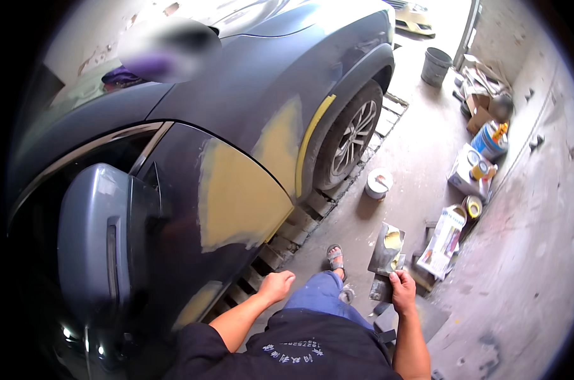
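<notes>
My right hand is closed around the edge of a dark, flat putty board. Yellow putty lies on the board in a smeared lump. A smaller dark plate shows beside my fingers; whether it is a separate spreader I cannot tell. My left hand hangs in a loose fist near the car's lower side, with nothing showing in it. Dried yellow filler covers a large patch on the dark car's door and another on its fender. Yellow also runs along the wheel arch.
The side mirror juts out at the left. A white bucket stands by the front wheel. Along the right wall are a cardboard box, paint cans and a low stand with a white box. A grey bin stands farther off.
</notes>
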`<state>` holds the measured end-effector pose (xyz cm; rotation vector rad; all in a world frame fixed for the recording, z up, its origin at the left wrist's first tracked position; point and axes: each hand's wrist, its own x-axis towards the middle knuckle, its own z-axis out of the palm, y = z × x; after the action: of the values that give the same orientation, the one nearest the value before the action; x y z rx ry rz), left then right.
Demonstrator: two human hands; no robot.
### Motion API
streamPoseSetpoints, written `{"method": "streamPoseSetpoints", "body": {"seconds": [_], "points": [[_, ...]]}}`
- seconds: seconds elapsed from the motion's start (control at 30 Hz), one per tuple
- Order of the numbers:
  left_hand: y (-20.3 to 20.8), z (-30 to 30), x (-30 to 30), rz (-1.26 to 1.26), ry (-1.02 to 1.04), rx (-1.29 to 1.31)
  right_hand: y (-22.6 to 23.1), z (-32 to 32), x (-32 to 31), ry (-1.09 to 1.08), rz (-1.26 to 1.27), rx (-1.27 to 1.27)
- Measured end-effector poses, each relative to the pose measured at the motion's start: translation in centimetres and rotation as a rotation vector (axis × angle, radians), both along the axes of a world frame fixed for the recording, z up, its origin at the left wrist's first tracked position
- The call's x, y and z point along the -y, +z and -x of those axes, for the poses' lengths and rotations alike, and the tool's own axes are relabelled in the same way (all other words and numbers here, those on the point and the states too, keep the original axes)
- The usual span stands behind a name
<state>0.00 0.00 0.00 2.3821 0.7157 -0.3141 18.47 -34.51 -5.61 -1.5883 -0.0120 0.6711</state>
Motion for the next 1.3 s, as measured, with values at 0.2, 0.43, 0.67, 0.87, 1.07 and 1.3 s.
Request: {"method": "streamPoseSetpoints", "body": {"seconds": [0.2, 0.43, 0.67, 0.87, 1.07, 1.3], "points": [[-5.3, -4.4, -3.6, 0.117, 0.195, -0.238, 0.6, -10.7, -2.4, 0.060, 0.195, 0.481], [-10.7, -7.4, -3.8, 0.154, 0.350, -0.374, 4.8, -22.5, 0.2, 0.064, 0.203, 0.318], [-9.5, -16.0, -1.5, 0.259, 0.536, -0.242, 4.4, -34.4, -0.9, 0.265, 0.267, 0.683], [-5.0, -25.8, 5.0, 0.294, 0.772, -0.130, 6.8, -44.9, -4.0, 0.557, 0.126, 0.566], [0.6, -33.3, 13.2, 0.352, 0.904, 0.145, 10.3, -49.3, -5.5, 0.944, 0.015, 0.727], [5.0, -40.5, 18.4, 0.903, 0.996, 0.649, 13.8, -48.5, -8.6, 1.242, -0.066, 0.767]]}}
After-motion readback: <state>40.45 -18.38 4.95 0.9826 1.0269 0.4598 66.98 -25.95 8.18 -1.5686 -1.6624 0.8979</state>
